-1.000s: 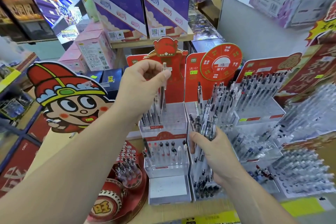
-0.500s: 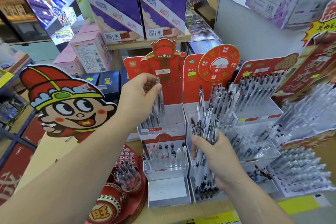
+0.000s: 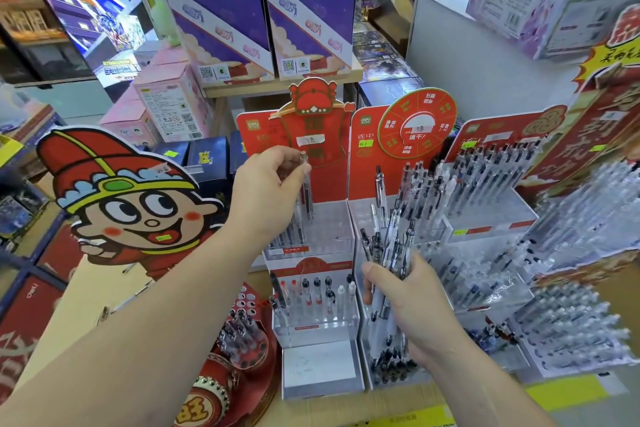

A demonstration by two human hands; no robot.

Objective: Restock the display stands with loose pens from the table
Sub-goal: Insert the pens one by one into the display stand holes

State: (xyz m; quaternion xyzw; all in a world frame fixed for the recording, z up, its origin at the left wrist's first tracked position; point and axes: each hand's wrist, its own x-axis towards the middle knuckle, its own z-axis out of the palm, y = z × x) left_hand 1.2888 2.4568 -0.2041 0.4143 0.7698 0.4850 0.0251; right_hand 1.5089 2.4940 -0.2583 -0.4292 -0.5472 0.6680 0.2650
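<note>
Clear plastic with a dark tip: this is the one slim pen (image 3: 307, 194) that the left hand (image 3: 266, 198) pinches by its top end between thumb and fingertips. It stands nearly upright over the upper tier of the red-backed display stand with clear perforated shelves (image 3: 329, 232). Its lower end is down at the back row, but I cannot tell if it already sits in a hole. The right hand (image 3: 415, 302) is curled round a bundle of clear pens with black clips (image 3: 394, 239), just in front of the neighbouring stand.

To do this step well, I think the pen must stay vertical, go into a free hole beside the pens already standing there, and be let go only when it stops. The bundle should be kept tight and away from the shelf, so that nothing is knocked over.

Counted: one pen in the left hand; in the right hand more than ten, too crowded for an exact number. The upper tier holds perhaps four or five pens, partly hidden by the wrist. The lower tier's row of capped pens (image 3: 311, 291) has about eight. I see three red back cards in a row.
</note>
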